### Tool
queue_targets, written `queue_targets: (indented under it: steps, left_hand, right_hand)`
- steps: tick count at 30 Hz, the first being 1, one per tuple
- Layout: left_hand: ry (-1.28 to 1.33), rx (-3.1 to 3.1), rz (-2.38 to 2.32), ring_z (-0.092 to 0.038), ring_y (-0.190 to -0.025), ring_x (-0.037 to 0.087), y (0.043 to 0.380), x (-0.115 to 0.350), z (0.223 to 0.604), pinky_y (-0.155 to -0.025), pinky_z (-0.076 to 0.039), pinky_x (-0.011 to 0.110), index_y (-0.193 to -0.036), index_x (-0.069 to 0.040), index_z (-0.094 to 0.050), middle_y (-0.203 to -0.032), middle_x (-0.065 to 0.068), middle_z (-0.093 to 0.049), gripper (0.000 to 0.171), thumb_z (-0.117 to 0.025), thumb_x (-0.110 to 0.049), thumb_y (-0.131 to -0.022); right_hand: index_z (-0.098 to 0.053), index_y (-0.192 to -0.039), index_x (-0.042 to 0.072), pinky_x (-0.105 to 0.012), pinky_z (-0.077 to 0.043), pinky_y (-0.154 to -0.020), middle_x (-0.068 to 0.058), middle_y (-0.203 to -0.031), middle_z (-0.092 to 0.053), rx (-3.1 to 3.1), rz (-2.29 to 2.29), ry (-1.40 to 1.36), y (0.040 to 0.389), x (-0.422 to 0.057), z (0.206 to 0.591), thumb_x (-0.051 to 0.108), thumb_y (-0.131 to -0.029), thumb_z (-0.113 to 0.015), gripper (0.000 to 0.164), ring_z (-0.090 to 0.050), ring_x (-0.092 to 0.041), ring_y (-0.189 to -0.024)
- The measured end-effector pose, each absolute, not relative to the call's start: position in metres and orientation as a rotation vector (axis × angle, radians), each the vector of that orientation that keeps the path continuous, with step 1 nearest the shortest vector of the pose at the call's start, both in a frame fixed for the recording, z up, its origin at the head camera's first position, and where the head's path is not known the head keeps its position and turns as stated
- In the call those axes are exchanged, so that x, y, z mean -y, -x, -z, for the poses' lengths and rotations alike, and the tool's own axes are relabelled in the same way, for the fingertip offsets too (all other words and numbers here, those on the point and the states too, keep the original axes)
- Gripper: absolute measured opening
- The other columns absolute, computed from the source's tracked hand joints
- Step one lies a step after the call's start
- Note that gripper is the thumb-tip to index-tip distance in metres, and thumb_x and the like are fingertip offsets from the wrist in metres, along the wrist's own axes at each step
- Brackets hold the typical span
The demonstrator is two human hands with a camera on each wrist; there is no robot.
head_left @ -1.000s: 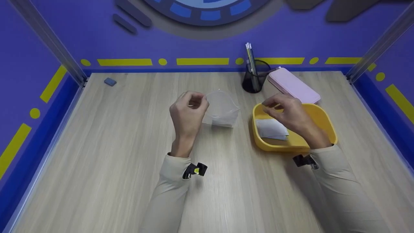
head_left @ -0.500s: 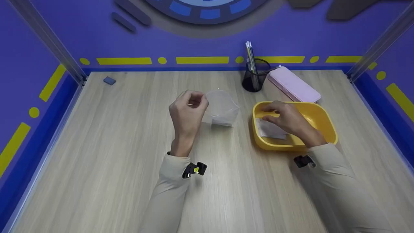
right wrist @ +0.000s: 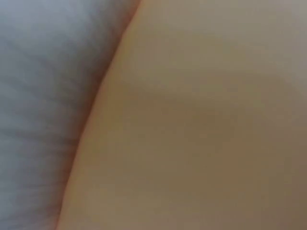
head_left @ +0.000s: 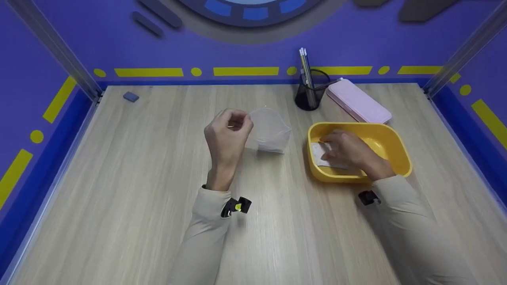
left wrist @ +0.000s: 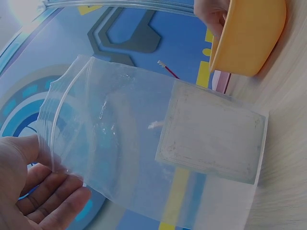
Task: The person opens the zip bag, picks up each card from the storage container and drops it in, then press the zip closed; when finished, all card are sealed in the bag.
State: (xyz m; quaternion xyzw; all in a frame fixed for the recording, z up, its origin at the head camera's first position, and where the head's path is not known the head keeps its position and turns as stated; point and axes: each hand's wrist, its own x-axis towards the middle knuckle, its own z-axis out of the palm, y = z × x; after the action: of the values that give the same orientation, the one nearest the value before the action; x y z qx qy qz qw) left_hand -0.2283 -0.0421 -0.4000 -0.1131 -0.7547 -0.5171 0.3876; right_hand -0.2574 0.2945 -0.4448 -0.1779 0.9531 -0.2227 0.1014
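My left hand (head_left: 228, 132) pinches the upper edge of a clear zip-lock bag (head_left: 271, 128) between thumb and fingers. The bag stands upright on the table with its mouth spread. In the left wrist view, a flat whitish square packet (left wrist: 213, 132) shows at the bottom of the bag. My right hand (head_left: 350, 149) reaches down into a yellow bin (head_left: 360, 180), over white packets (head_left: 319, 155) at its left end. Thumb and fingers are apart there, with the fingertips right at the packets and partly covering them. The right wrist view is blurred, filled by the bin wall close up.
Behind the bin, a pink case (head_left: 358, 101) lies at an angle beside a black mesh pencil cup (head_left: 308, 95) holding several pencils. A small blue-grey eraser (head_left: 130, 96) sits at the far left. Purple panels wall the table at the back and sides.
My right hand has lowered from above the bin's rim onto the white packets inside. My left hand has stayed on the bag, and the head view has shifted slightly.
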Motion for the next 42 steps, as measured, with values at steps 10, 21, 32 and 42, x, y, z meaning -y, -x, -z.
queue_targets:
  steps: [10,21,32,42]
  left_hand:
    - [0.301,1.935,1.294,-0.071,-0.072,0.018,0.228,0.045,0.4,-0.066,-0.061,0.029,-0.088,-0.004,-0.075,-0.081,0.006,-0.073,0.006,-0.076,0.002,-0.088]
    - [0.291,1.93,1.302,-0.071,-0.071,0.018,0.227,0.046,0.398,-0.066,-0.06,0.03,-0.088,-0.002,-0.076,-0.082,0.007,-0.074,0.004,-0.077,0.003,-0.088]
    - [0.293,1.935,1.317,-0.071,-0.071,0.019,0.227,0.044,0.398,-0.067,-0.061,0.03,-0.088,0.0,-0.075,-0.081,0.007,-0.073,0.002,-0.076,0.001,-0.089]
    - [0.294,1.93,1.303,-0.071,-0.07,0.018,0.228,0.043,0.397,-0.065,-0.061,0.029,-0.087,-0.002,-0.075,-0.08,0.006,-0.073,0.005,-0.074,0.002,-0.088]
  right_hand:
    - [-0.075,-0.12,0.0,-0.053,-0.051,-0.106,-0.016,-0.124,-0.069,-2.897,0.634,0.607,0.258,-0.293,0.449,0.011,-0.089,-0.088,0.036,-0.059,-0.034,-0.112]
    - [-0.069,-0.114,0.001,-0.05,-0.056,-0.1,-0.015,-0.114,-0.067,-2.948,0.725,0.531,0.249,-0.29,0.443,0.007,-0.093,-0.082,0.025,-0.061,-0.031,-0.102]
    - [-0.07,-0.131,0.001,-0.024,-0.052,-0.079,-0.014,-0.11,-0.071,-2.879,0.973,0.486,0.238,-0.296,0.412,-0.001,-0.101,-0.068,0.029,-0.064,-0.028,-0.096]
    - [-0.071,-0.132,0.003,-0.016,-0.05,-0.082,-0.014,-0.111,-0.069,-3.057,1.137,0.482,0.227,-0.29,0.392,-0.005,-0.1,-0.068,0.033,-0.062,-0.025,-0.097]
